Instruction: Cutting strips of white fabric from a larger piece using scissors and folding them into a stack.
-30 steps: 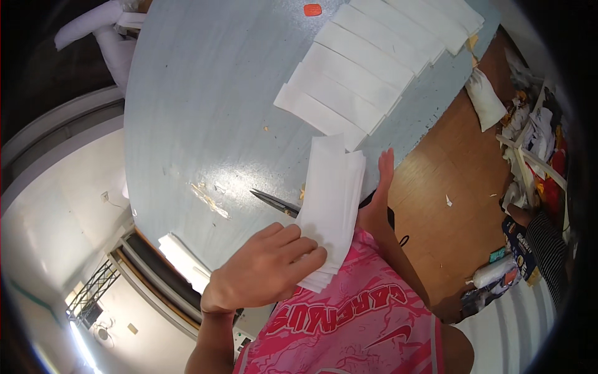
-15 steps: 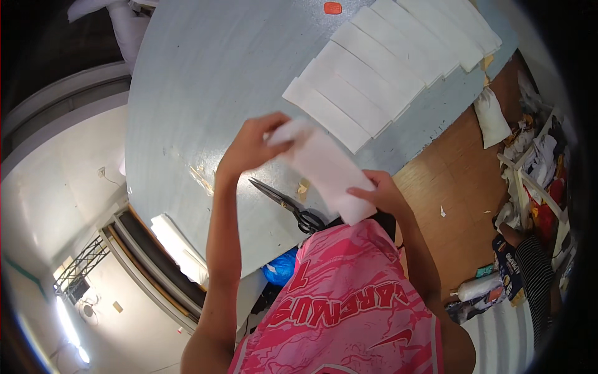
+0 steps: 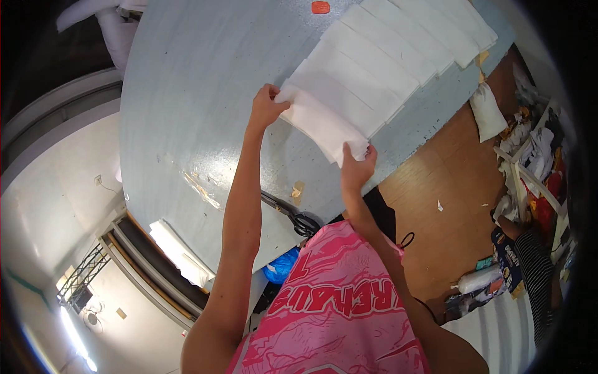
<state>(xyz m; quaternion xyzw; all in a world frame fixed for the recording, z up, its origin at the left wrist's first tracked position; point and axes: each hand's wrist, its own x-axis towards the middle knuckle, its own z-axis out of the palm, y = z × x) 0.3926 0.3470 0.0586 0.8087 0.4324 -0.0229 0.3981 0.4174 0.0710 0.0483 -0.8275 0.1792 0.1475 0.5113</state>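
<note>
Strip [image 3: 321, 119], white, pinched at its ends by left hand [image 3: 269, 107] and right hand [image 3: 359, 169].
Since the earlier frame it has moved to the near end of the overlapping row [image 3: 374, 65], perhaps touching; its long axis slants upper left to lower right.

Left hand [image 3: 269, 107]: one, bare, the farther forward; closed in a pinch, thumb [image 3: 284, 106] directed rightward. Right hand [image 3: 358, 169]: one, bare, behind and rightward of the left; likewise pinched. Left forearm [image 3: 243, 181]: extended back from its hand, slightly leftward. Right forearm [image 3: 374, 229]: slanted back, rightward.
</note>
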